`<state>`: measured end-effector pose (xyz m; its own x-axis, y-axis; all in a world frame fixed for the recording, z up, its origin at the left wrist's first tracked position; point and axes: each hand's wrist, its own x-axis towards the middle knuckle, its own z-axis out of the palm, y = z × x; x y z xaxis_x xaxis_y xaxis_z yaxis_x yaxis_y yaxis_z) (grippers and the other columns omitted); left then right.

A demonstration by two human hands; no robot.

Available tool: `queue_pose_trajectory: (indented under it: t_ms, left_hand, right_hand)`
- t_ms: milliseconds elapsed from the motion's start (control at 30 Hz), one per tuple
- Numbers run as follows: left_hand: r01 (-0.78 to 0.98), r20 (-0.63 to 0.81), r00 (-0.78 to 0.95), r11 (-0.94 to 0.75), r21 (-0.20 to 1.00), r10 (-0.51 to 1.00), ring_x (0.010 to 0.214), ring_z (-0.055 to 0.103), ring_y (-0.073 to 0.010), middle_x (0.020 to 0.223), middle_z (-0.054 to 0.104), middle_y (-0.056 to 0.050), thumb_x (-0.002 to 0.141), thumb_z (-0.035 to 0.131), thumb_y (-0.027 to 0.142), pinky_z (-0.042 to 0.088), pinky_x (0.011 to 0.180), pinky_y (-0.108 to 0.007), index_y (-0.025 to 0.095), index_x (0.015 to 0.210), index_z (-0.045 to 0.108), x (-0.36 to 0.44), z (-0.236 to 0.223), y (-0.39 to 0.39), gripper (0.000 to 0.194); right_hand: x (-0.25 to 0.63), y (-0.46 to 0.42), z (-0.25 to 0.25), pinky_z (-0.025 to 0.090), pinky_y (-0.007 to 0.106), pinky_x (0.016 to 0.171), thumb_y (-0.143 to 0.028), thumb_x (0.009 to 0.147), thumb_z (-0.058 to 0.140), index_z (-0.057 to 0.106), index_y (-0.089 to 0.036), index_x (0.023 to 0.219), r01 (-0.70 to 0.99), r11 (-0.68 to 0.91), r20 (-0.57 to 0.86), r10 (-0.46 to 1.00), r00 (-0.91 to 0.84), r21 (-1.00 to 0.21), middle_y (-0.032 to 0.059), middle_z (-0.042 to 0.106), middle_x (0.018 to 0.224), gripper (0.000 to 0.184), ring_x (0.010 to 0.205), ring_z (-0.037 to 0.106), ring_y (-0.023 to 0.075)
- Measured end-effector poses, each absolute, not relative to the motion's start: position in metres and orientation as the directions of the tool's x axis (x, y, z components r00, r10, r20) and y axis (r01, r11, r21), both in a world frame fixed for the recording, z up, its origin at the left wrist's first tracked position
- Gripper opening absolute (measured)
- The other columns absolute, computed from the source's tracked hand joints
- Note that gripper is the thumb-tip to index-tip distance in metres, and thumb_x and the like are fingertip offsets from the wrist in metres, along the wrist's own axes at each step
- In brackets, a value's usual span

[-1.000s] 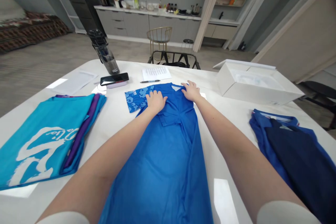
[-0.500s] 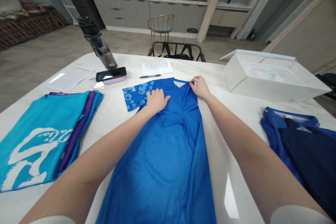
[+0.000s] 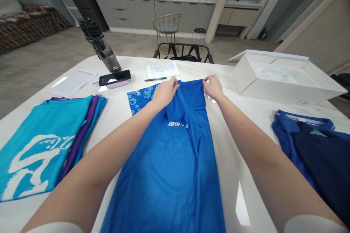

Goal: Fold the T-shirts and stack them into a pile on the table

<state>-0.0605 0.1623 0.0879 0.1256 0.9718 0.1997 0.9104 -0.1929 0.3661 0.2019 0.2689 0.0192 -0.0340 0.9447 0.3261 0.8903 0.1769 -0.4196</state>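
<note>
A bright blue shirt [image 3: 175, 164] lies lengthwise on the white table [image 3: 120, 116] in front of me, with white lettering showing near its upper part. Its patterned left sleeve sticks out to the left. My left hand [image 3: 164, 93] pinches the shirt's far edge at the left. My right hand [image 3: 213, 87] pinches the same far edge at the right. Both hands are closed on the fabric, lifting the top edge a little.
A folded teal and purple stack [image 3: 46, 142] lies at the left, dark blue garments [image 3: 314, 149] at the right. Behind them are an open white box [image 3: 284, 78], a phone [image 3: 115, 77], a dark bottle [image 3: 100, 45], a pen [image 3: 155, 79] and papers [image 3: 162, 69]. A chair [image 3: 183, 52] stands beyond the table.
My left hand moved from lying flat on the shirt to gripping its far edge. The top edge now folds toward me, and white lettering has come into view.
</note>
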Motion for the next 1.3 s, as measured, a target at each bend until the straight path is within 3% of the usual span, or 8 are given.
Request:
queue_pose_trajectory:
  t_ms: [267, 400, 600, 733, 833, 933, 1167, 1300]
  left_hand:
    - [0.954, 0.078, 0.11, -0.127, 0.273, 0.991, 0.113, 0.065, -0.0285, 0.116, 0.072, -0.012, 0.104, 0.048, 0.037, 0.046, 0.099, -0.041, 0.021, 0.116, 0.065, -0.067, 0.061, 0.221, 0.026]
    - [0.966, 0.136, 0.106, -0.135, 0.222, 0.985, 0.12, 0.06, -0.0299, 0.128, 0.067, -0.014, 0.106, 0.041, 0.04, 0.041, 0.106, -0.048, 0.02, 0.123, 0.061, -0.076, 0.034, 0.207, 0.032]
    - [0.979, 0.201, 0.049, -0.087, 0.185, 0.978, 0.126, 0.054, -0.0332, 0.133, 0.062, -0.017, 0.106, 0.04, 0.039, 0.039, 0.106, -0.049, 0.02, 0.128, 0.06, -0.087, 0.023, 0.187, 0.035]
    - [0.901, 0.331, 0.303, -0.382, 0.206, 0.894, 0.132, 0.053, -0.0292, 0.14, 0.059, -0.016, 0.107, 0.036, 0.035, 0.034, 0.115, -0.046, 0.019, 0.134, 0.059, -0.065, 0.03, 0.157, 0.039]
    - [0.735, 0.303, 0.597, -0.658, 0.165, 0.743, 0.141, 0.048, -0.0271, 0.15, 0.056, -0.012, 0.106, 0.042, 0.045, 0.023, 0.126, -0.05, 0.021, 0.14, 0.058, -0.033, 0.028, 0.118, 0.045]
    - [0.626, 0.262, 0.709, -0.755, 0.194, 0.655, 0.149, 0.041, -0.031, 0.158, 0.049, -0.013, 0.101, 0.046, 0.059, 0.022, 0.128, -0.055, 0.02, 0.147, 0.054, -0.002, 0.017, 0.083, 0.061]
    - [0.645, 0.168, 0.696, -0.711, 0.282, 0.698, 0.155, 0.032, -0.0265, 0.166, 0.038, -0.009, 0.106, 0.032, 0.059, 0.02, 0.13, -0.051, 0.023, 0.156, 0.048, 0.021, 0.01, 0.066, 0.064]
    - [0.781, 0.16, 0.533, -0.556, 0.286, 0.831, 0.157, 0.028, -0.0235, 0.169, 0.033, -0.004, 0.108, 0.026, 0.054, 0.022, 0.129, -0.05, 0.027, 0.158, 0.043, -0.013, 0.015, 0.095, 0.059]
  right_hand:
    - [0.192, 0.279, 0.002, 0.05, 0.054, 0.093, -0.032, 0.091, 0.057, 0.072, -0.022, 0.102, 0.902, -0.055, 0.201, 0.967, 0.155, -0.428, 0.0151, 0.062, 0.119, 0.022, 0.11, 0.058, 0.0349]
    - [0.194, 0.274, -0.008, 0.046, 0.06, 0.094, -0.034, 0.097, 0.051, 0.069, -0.023, 0.106, 0.929, -0.018, 0.237, 0.965, 0.113, -0.37, 0.0169, 0.062, 0.122, 0.024, 0.115, 0.053, 0.0368]
    - [0.201, 0.274, -0.01, 0.044, 0.058, 0.094, -0.036, 0.101, 0.045, 0.068, -0.025, 0.108, 0.937, 0.024, 0.273, 0.959, 0.077, -0.349, 0.0155, 0.061, 0.121, 0.026, 0.116, 0.051, 0.0357]
    - [0.2, 0.278, -0.001, 0.044, 0.053, 0.094, -0.037, 0.103, 0.042, 0.068, -0.026, 0.11, 0.933, 0.097, 0.323, 0.946, 0.021, -0.347, 0.0141, 0.06, 0.119, 0.029, 0.117, 0.051, 0.0341]
    - [0.199, 0.285, 0.005, 0.045, 0.05, 0.094, -0.036, 0.104, 0.041, 0.068, -0.025, 0.111, 0.929, 0.169, 0.34, 0.939, -0.05, -0.33, 0.0136, 0.061, 0.118, 0.029, 0.117, 0.053, 0.0333]
    - [0.197, 0.291, 0.007, 0.045, 0.049, 0.094, -0.035, 0.104, 0.041, 0.068, -0.025, 0.112, 0.928, 0.192, 0.3, 0.949, -0.093, -0.318, 0.0135, 0.062, 0.118, 0.03, 0.114, 0.055, 0.0323]
    - [0.182, 0.267, 0.01, 0.045, 0.06, 0.1, -0.05, 0.105, 0.035, 0.054, -0.024, 0.14, 0.952, 0.019, 0.258, 0.964, 0.064, -0.305, 0.0188, 0.058, 0.139, 0.048, 0.126, 0.052, 0.0373]
    - [0.173, 0.243, 0.009, 0.037, 0.07, 0.108, -0.059, 0.105, 0.028, 0.045, -0.028, 0.154, 0.966, 0.086, 0.199, 0.979, -0.037, -0.245, 0.0157, 0.047, 0.158, 0.06, 0.139, 0.044, 0.038]
